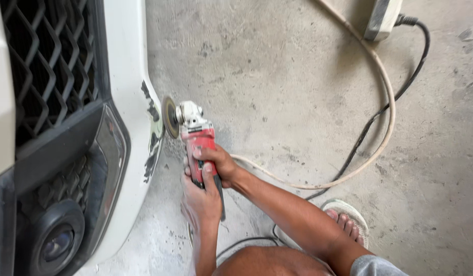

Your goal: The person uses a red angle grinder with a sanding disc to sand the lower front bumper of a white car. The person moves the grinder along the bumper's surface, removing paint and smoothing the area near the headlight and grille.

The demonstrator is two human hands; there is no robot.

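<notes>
— What room do you have in the head view?

— The white bumper [131, 76] fills my left side, its curved edge running down the frame with black scuffed patches along it. Right of that edge the concrete floor [277, 71] lies open, crossed only by a beige hose [387, 102] and a black cable [374, 120] looping well away from the work. My sandalled foot [346, 220] sits low on the right.

— And the hands?

— Both are wrapped shut round the red angle grinder [195, 135]. My left hand [200, 202] grips the rear of the body, and my right hand [216, 163] closes over it further forward. The grinder's disc [170, 117] stands on edge just at the bumper's edge; whether it touches, I cannot tell.
</notes>
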